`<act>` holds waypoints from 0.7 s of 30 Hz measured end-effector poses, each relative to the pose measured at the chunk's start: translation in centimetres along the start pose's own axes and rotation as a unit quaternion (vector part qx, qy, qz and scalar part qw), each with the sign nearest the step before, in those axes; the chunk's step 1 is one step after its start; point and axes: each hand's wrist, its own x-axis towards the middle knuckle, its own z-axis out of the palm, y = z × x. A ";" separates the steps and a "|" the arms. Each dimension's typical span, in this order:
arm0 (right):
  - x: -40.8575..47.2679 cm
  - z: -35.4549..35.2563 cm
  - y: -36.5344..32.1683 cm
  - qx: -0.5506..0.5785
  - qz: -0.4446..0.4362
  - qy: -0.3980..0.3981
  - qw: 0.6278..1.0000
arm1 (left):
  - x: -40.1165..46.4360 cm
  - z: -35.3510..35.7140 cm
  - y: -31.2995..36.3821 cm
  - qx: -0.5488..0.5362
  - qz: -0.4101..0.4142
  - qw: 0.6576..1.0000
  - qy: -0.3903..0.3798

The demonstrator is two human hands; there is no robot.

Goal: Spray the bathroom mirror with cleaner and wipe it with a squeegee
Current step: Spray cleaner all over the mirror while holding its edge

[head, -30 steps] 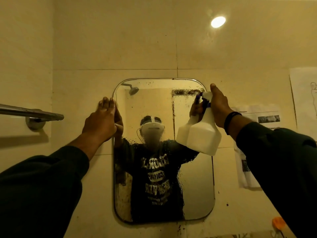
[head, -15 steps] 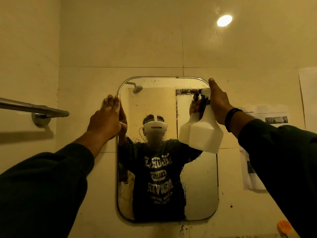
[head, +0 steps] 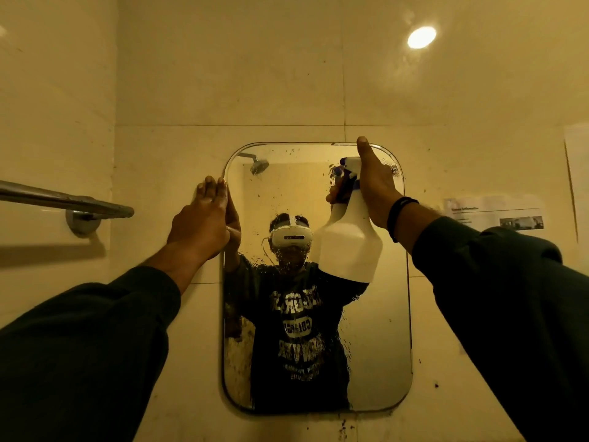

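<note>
**Fingers on the glass edge, bottle raised at the top corner**

Fingers (head: 210, 189) of your left hand (head: 200, 224) are lying straight and together, pressing flat against the wall right at the upper left edge of the mirror (head: 376, 346), gripping nothing. Your right hand (head: 374, 189) is wrapping around the neck of the white spray bottle (head: 349, 247), with the thumb pointing up past the mirror's top edge; the other fingers are hidden behind the bottle, though their reflection is showing them curled around the blue trigger head (head: 345, 173). You are holding the bottle upright and close to the glass near the upper right corner, its nozzle facing the mirror.

Droplets are dotting the glass, thickest along the top right corner and across the middle band, and running down the lower half. The mirror is hanging on the tiled wall (head: 287, 74), rounded at its corners. A metal towel bar (head: 67, 199) is sticking out from the wall well to the left of your left hand. A printed sheet (head: 497, 215) is sitting on the wall to the right of the mirror, behind your right sleeve (head: 510, 298). A black band (head: 396, 215) is circling your right wrist.
</note>
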 end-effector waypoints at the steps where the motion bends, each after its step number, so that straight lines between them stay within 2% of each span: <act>1: 0.0 0.2 0.0 0.002 0.002 0.004 1.000 | 0.0 0.0 0.0 0.000 -0.002 1.000 0.002; 13: 0.1 2.9 -0.6 -0.011 -0.027 -0.006 1.000 | 0.1 0.1 -0.2 0.001 0.006 1.000 0.001; 21: 0.3 5.1 -1.4 0.002 0.005 0.002 1.000 | 0.0 -0.2 0.1 0.012 -0.010 1.000 -0.014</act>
